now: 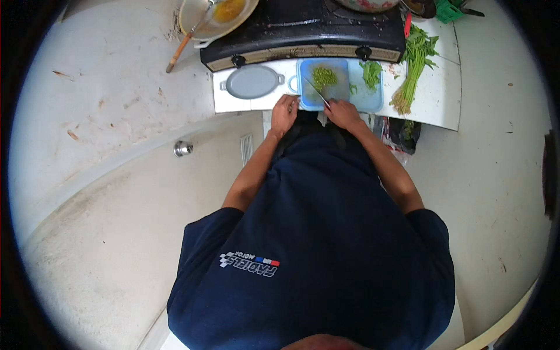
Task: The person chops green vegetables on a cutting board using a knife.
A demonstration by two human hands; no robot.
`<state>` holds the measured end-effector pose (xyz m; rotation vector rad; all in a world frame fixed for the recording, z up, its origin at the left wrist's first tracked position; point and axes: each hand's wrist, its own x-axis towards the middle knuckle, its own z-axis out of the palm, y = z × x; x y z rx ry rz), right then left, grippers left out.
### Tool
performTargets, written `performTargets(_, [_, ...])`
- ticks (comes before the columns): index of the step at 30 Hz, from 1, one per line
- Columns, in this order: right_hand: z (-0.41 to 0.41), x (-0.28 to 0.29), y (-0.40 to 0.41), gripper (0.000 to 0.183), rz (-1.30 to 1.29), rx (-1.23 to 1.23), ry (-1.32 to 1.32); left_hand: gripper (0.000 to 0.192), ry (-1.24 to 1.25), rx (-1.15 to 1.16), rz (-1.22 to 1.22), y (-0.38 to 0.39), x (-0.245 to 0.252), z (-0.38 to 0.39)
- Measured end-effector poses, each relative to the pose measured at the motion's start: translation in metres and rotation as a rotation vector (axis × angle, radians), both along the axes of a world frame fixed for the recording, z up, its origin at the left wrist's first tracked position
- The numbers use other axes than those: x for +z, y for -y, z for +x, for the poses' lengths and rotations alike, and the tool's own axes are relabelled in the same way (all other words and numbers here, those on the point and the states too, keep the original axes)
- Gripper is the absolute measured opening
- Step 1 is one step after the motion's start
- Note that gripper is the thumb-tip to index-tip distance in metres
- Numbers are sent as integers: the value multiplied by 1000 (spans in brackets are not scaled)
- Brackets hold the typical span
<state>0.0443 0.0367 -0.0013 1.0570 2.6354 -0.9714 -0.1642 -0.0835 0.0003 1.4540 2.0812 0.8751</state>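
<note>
A knife [316, 90] is gripped in my right hand [343, 114] at the front edge of the blue cutting board [337, 99]. Its blade points up and left across the board, beside a heap of chopped green vegetable [324, 78]. My left hand [285, 114] rests by the board's front left corner with curled fingers; whether anything is inside them is unclear. Cut green leaves [371, 74] lie on the board's lighter right part, with a few small bits next to them.
Left of the board sits a grey oval dish [254, 82] on the white tiled counter [437, 96]. A bunch of leafy stalks [412, 74] lies to the right. Behind is a black gas stove [297, 37], with a pan [192, 22] holding yellow liquid and a wooden-handled utensil [179, 53].
</note>
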Motion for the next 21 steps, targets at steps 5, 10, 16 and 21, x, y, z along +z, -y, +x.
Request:
performTargets(5, [14,5,-7,41,22,-95,-55,27,58,-64,33,-20,5,-12])
performTargets(10, [16,24,-3,40,1,-177,-19,46,207,-356,-213,-58,49,-10])
performTargets(16, [14,38,10,37,66,-275,-30,49,114,-617,-174,-81,12,-31])
performTargets(21, [19,65,20,36,7,-405,0,51,176,-688,-191,-98,-2,-52])
